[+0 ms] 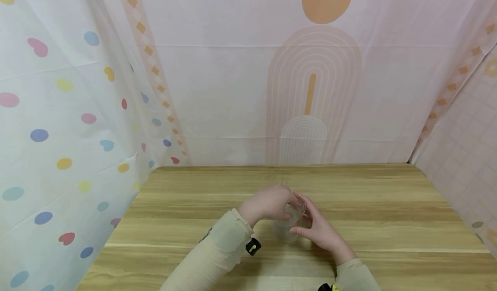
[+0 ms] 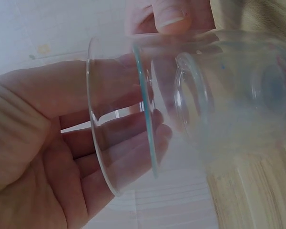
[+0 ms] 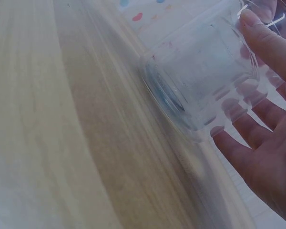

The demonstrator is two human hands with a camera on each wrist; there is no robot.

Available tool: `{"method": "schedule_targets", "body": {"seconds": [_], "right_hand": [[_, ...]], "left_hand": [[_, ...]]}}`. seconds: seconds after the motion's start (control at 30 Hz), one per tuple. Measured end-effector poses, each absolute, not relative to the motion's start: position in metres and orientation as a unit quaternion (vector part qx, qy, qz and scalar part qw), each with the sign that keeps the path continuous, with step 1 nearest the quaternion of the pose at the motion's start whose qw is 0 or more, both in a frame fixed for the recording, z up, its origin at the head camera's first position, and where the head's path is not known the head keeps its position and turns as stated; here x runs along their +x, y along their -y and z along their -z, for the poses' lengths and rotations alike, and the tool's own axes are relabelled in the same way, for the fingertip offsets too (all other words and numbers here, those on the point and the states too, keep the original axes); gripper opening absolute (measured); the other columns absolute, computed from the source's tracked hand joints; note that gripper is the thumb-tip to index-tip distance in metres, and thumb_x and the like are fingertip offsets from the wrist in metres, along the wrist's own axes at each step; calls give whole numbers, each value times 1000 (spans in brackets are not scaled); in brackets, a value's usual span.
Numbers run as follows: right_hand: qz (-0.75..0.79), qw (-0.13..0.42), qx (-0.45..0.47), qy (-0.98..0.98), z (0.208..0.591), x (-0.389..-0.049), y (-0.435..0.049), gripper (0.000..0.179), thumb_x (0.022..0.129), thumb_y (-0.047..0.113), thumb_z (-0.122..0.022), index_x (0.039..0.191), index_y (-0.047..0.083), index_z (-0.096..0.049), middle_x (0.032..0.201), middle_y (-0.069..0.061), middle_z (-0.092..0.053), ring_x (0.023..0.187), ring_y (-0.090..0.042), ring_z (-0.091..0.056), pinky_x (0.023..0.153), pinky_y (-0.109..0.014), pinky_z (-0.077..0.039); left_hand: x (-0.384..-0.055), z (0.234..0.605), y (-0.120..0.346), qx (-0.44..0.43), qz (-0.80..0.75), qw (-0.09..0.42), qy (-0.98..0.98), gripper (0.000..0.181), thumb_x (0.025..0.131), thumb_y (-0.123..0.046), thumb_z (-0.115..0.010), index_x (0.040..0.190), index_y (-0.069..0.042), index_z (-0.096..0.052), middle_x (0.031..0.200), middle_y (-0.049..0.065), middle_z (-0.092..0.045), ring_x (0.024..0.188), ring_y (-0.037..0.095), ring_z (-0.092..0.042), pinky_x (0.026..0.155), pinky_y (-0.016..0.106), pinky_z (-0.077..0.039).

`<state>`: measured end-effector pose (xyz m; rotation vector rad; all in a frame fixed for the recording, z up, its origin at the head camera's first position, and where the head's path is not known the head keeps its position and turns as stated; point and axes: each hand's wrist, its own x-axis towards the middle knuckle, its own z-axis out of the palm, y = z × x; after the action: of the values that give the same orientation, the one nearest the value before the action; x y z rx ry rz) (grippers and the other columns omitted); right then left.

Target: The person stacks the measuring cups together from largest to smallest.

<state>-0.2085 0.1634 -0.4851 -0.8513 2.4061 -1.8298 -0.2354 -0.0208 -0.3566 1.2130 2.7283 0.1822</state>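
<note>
Two clear, see-through cups sit one partly inside the other, tilted, low over the table. On the lower cup, the right hand holds the side, its thumb in front and fingers spread round behind. My left hand reaches over from the left and grips the upper cup at its mouth, the fingers showing through the clear wall. The left wrist view shows two rims, one tinted teal. In the right wrist view the round base of the lower cup is close over the wood.
The wood-grain table stretches out on both sides of the hands. A pale patterned curtain hangs behind it, a dotted cloth at the left and another sheet at the right. A black band is on the left sleeve.
</note>
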Motion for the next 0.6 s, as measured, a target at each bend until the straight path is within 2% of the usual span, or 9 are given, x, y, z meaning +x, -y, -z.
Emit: {"method": "schedule_targets", "body": {"seconds": [0.13, 0.27, 0.5, 0.6], "right_hand": [[583, 3, -265, -768, 485, -208, -164, 92, 85, 12, -78, 157, 12, -22, 157, -16, -30, 135, -36, -40, 103, -27, -40], [583, 9, -263, -769, 484, -208, -164, 92, 85, 12, -77, 157, 10, -21, 156, -18, -30, 134, -41, -40, 103, -29, -41], [582, 17, -258, -771, 484, -207, -164, 91, 86, 12, -76, 157, 6, -19, 156, -21, -29, 137, -44, -37, 106, -51, -37], [584, 20, -259, -769, 483, -208, -164, 91, 86, 12, -76, 156, 5, -18, 156, -22, -30, 138, -44, -36, 106, -55, -34]], "left_hand": [[-237, 360, 23, 415, -69, 62, -905, 33, 80, -12, -80, 112, -16, -75, 107, -6, -70, 102, 9, -61, 88, 24, -49], [-238, 363, 25, 423, -76, 53, -902, 30, 82, -15, -80, 111, -16, -75, 106, -5, -70, 99, 8, -61, 86, 23, -49], [-235, 362, 29, 433, -107, 35, -894, 32, 83, -15, -77, 115, -14, -73, 106, -3, -70, 93, 8, -59, 79, 22, -48], [-234, 361, 32, 436, -123, 24, -891, 36, 84, -15, -75, 120, -13, -71, 110, -2, -70, 94, 9, -59, 78, 21, -48]]}}
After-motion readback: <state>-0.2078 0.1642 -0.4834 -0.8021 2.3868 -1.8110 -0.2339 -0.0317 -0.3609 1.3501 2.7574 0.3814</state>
